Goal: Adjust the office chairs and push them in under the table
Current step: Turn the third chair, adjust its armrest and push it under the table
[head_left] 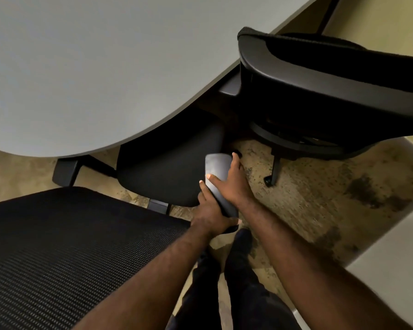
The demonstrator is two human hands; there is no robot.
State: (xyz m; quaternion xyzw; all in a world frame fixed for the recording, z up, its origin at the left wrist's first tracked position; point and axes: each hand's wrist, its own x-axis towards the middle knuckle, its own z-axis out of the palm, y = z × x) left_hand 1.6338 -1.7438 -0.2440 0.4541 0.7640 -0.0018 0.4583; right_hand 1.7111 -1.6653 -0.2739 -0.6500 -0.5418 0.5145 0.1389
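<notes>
At six o'clock, nearest the camera: two dark trouser legs (234, 277) and a dark shoe (244, 236) on mottled tan carpet (320, 206). From seven and five o'clock, two bare forearms reaching forward and meeting just below centre on one grey armrest pad (218, 177). Left hand (211, 215) clamped on the near end of that pad, fingers curled up along its left edge, thumb wrapped under the near tip. Right hand (234, 184) gripping the pad's right side farther forward, thumb laid across the top, fingers curled round the outer edge with the tips hidden. Filling eight o'clock, the black mesh backrest (69, 246) of the nearer office chair. Just beyond it, at centre, that chair's black seat (167, 163), its front part under the table edge, its rear part out in the open; armrest pad just beside the seat's right side. At nine o'clock, the chair's other armrest (66, 171), partly under the table. From ten to twelve o'clock, the curved grey table top (105, 67). At two o'clock, a second office chair (320, 82), backrest toward the camera, its front under the table, a caster (268, 181) on the carpet below. At four o'clock, a pale surface (391, 258) cutting the corner.
</notes>
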